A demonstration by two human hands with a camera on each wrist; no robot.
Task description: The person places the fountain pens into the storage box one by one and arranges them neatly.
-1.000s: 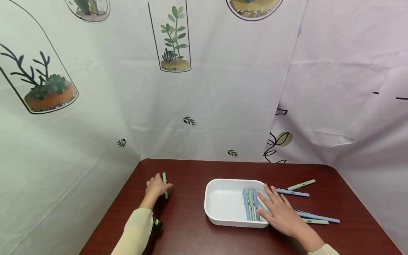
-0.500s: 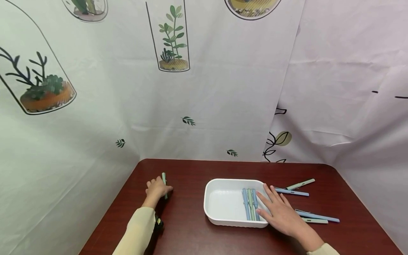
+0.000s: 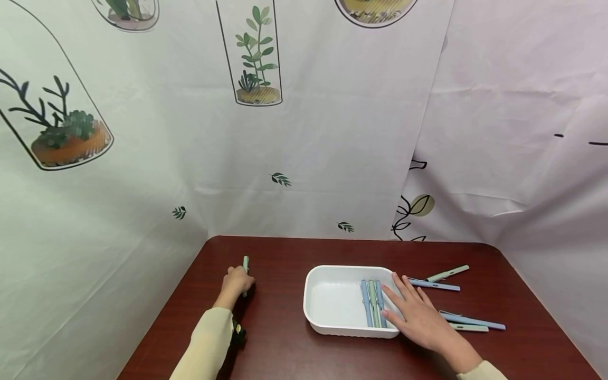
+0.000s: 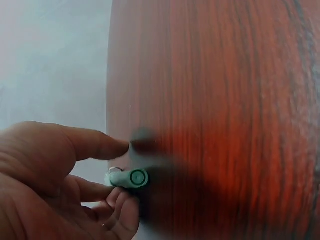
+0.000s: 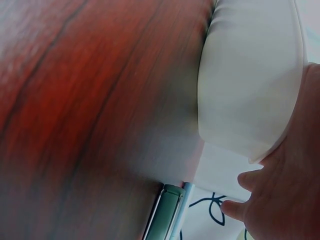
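At the table's left, my left hand (image 3: 235, 285) has its fingers curled around a light green pen (image 3: 246, 262). The pen's round end and clip (image 4: 137, 177) show beside the curled fingers in the left wrist view; the thumb lies on the other side, with a small gap visible there. My right hand (image 3: 420, 319) rests spread over the right rim of a white tray (image 3: 328, 331), fingers straight. Inside the tray, a blue pen (image 3: 366, 303), a green pen (image 3: 374, 303) and another blue pen (image 3: 381, 303) lie side by side, the last partly hidden by fingers.
Right of the tray lie a green pen (image 3: 448, 273) and a blue pen (image 3: 434, 285) at the back. Nearer me are another blue pen (image 3: 475, 320) and green pen (image 3: 470, 328), partly behind my right hand. A printed cloth (image 3: 313, 158) hangs behind the dark red table (image 3: 280, 316).
My left hand has shifted slightly right over the green pen, and its fingers have drawn together around it. The right hand, tray and other pens stay put.
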